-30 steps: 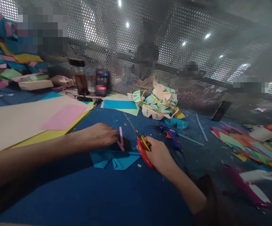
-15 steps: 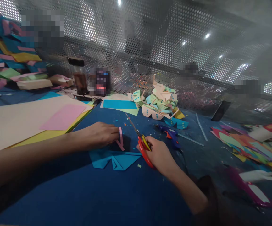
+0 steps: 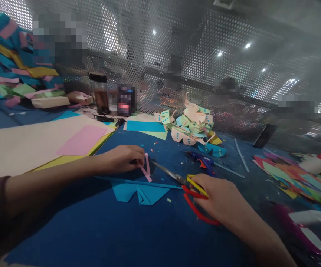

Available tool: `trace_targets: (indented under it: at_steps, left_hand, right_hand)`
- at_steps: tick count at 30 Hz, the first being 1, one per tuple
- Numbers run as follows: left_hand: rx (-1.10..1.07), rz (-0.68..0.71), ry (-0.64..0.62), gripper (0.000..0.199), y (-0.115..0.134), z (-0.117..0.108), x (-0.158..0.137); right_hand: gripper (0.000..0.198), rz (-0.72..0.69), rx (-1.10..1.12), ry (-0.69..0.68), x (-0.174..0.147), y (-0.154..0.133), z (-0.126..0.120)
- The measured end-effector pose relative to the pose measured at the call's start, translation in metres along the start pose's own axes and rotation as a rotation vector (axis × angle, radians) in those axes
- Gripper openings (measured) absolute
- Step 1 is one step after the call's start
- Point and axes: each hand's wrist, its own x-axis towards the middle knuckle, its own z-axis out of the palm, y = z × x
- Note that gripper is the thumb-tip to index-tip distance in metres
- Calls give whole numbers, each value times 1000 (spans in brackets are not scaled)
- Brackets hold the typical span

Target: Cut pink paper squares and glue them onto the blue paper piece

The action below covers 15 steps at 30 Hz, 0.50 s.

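Observation:
My left hand [image 3: 125, 159] is closed, pinching narrow pink paper strips [image 3: 147, 168] that form a V shape between its fingertips and the table. In my right hand [image 3: 218, 196] are scissors [image 3: 177, 178] with red and yellow handles; their blades point left, with the tip close to the pink strips. A folded blue paper piece [image 3: 153, 194] with a rolled or folded upper edge lies just in front of both hands, flat on the blue table. The scissors' handles pass near its right end.
A blue glue gun [image 3: 205, 163] lies behind my right hand, with a glue stick [image 3: 241, 155] beyond. Folded paper pieces [image 3: 190, 124] are heaped against the perforated metal screen. Large paper sheets [image 3: 46, 139] lie left; coloured paper [image 3: 291, 172] and a purple-handled tool [image 3: 307, 233] lie right.
My right hand has moved right and nearer, and the scissors have swung from pointing steeply away to pointing left toward the pink strips. The left hand stays nearly in place.

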Motion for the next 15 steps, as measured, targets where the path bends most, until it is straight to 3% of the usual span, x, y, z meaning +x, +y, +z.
trace_targets:
  at_steps: [7, 15]
  left_hand:
    - [-71, -30, 5, 12, -2, 2, 2]
    - [-73, 5, 17, 15, -5, 4, 0]
  right_hand:
    - [13, -41, -51, -122, -13, 6, -5]
    - [16, -50, -105, -174, -12, -9, -16]
